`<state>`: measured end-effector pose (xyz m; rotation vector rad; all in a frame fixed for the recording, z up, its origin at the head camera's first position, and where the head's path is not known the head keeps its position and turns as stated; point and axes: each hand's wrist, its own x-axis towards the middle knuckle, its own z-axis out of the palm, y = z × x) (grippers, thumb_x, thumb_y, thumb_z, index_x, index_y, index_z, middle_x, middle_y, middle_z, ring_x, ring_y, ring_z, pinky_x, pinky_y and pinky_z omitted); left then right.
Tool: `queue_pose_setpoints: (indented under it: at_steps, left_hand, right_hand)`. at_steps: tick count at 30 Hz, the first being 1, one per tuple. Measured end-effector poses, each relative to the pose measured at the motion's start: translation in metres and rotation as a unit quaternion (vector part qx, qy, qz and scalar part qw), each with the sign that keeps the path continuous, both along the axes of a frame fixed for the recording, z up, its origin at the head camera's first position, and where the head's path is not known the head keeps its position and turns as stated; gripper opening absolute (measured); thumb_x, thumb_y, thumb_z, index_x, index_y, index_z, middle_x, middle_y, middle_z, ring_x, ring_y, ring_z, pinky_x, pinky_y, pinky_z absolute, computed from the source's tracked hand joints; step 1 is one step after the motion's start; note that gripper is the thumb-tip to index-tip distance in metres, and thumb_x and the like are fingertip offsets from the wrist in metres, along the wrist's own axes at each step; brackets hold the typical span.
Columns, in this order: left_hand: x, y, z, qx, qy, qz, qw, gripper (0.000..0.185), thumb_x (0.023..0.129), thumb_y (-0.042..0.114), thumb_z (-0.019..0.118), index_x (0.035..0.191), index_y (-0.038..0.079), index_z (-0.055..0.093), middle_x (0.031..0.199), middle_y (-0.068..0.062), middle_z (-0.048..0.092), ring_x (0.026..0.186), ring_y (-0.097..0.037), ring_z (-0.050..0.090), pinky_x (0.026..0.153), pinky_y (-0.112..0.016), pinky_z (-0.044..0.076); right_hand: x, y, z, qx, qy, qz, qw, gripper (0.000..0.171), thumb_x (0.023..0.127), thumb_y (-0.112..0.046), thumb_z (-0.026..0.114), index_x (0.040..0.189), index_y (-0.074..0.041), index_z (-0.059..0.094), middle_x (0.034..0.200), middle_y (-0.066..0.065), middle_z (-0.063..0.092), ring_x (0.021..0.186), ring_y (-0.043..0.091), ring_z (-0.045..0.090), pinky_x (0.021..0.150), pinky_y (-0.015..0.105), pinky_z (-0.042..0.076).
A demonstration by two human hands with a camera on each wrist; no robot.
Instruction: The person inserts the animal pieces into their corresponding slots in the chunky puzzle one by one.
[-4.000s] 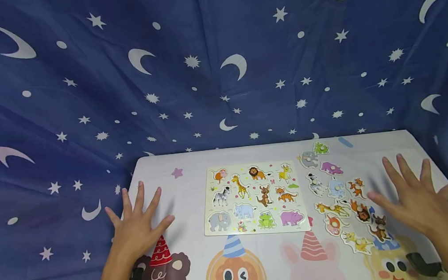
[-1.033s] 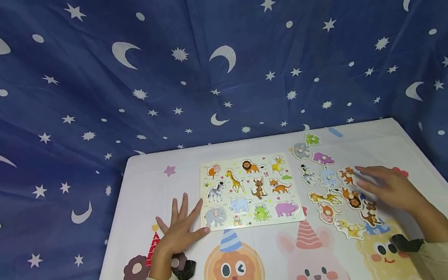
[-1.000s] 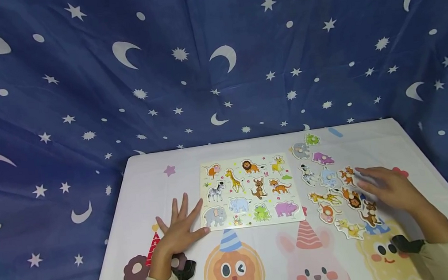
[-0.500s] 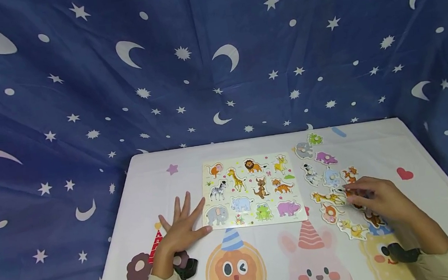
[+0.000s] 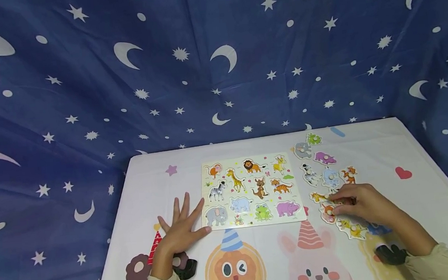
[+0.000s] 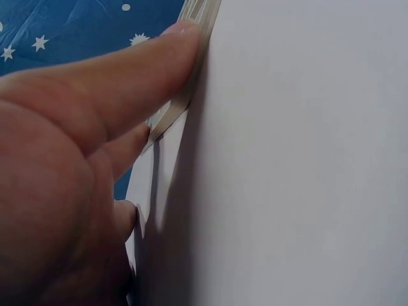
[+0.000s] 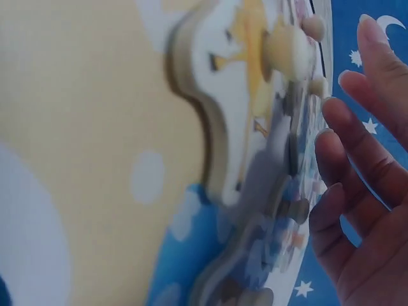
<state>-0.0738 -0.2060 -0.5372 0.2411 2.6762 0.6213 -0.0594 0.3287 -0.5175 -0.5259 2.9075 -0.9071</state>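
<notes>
head view high over table (image 5: 368,145), wrist views close, low, sharing tabletop

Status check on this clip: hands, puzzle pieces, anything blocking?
Left hand flat on table, thumb at puzzle board corner. Right hand open over loose animal pieces, fingertips near the monkey piece. Nothing blocking the board.

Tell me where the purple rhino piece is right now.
In the head view the purple rhino piece lies loose on the tablecloth, right of the puzzle board, between the grey elephant piece and the tiger piece.
</notes>
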Motion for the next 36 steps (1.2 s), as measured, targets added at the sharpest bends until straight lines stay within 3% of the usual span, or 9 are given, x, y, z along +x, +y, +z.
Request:
queue_pose_setpoints:
  at_steps: [5,11,17,22,28,36]
  left_hand:
    - [0.000,0.000,0.001,0.002,-0.004,-0.002,1.0000,0.088,0.088,0.069,0.062,0.161,0.039,0.023,0.173,-0.005,-0.013,0.156,-0.043,-0.023,0.100,-0.082,-0.027]
    - [0.000,0.000,0.001,-0.001,-0.004,-0.002,1.0000,0.089,0.088,0.070,0.062,0.161,0.040,0.022,0.173,-0.005,-0.014,0.155,-0.043,-0.023,0.100,-0.082,-0.027]
    - [0.000,0.000,-0.001,0.000,-0.003,0.000,1.0000,0.089,0.087,0.070,0.062,0.161,0.040,0.022,0.173,-0.005,-0.013,0.156,-0.042,-0.023,0.100,-0.082,-0.027]
    - [0.000,0.000,-0.002,0.000,-0.002,0.004,1.0000,0.089,0.087,0.069,0.063,0.161,0.040,0.023,0.173,-0.004,-0.013,0.156,-0.042,-0.023,0.100,-0.082,-0.027]
    - [0.000,0.001,-0.001,0.001,-0.002,0.006,1.0000,0.089,0.087,0.069,0.064,0.161,0.041,0.023,0.173,-0.003,-0.013,0.156,-0.041,-0.023,0.101,-0.081,-0.028]
    - [0.001,0.001,0.002,0.010,0.000,0.007,0.9999,0.089,0.086,0.068,0.065,0.161,0.040,0.025,0.173,-0.004,-0.012,0.156,-0.042,-0.022,0.101,-0.082,-0.027]
  right_hand:
    - [0.001,-0.002,-0.005,-0.016,0.001,0.028,0.999,0.032,0.073,-0.036,0.090,0.100,-0.022,0.082,0.084,-0.017,0.068,0.067,-0.002,0.046,0.056,0.017,0.041]
    - [0.002,-0.008,-0.007,-0.012,0.001,0.021,1.000,0.026,0.069,-0.037,0.092,0.091,-0.026,0.081,0.081,-0.020,0.067,0.068,-0.001,0.049,0.057,0.017,0.043]
    - [0.002,-0.018,-0.005,0.050,-0.019,-0.008,0.999,0.021,0.073,-0.043,0.090,0.080,-0.031,0.075,0.071,-0.022,0.057,0.066,-0.002,0.045,0.057,0.019,0.039]
    - [0.003,-0.026,0.000,0.089,-0.032,-0.005,0.996,0.024,0.077,-0.037,0.088,0.073,-0.032,0.065,0.064,-0.019,0.048,0.062,-0.002,0.042,0.055,0.020,0.035]
    - [0.002,-0.029,0.004,0.109,-0.024,0.019,0.994,0.023,0.080,-0.030,0.087,0.077,-0.029,0.064,0.065,-0.018,0.045,0.062,-0.002,0.041,0.056,0.019,0.035]
    - [0.000,-0.030,0.008,0.147,-0.048,0.023,0.988,0.017,0.084,-0.029,0.084,0.090,-0.025,0.069,0.074,-0.016,0.050,0.070,0.002,0.044,0.062,0.021,0.039]
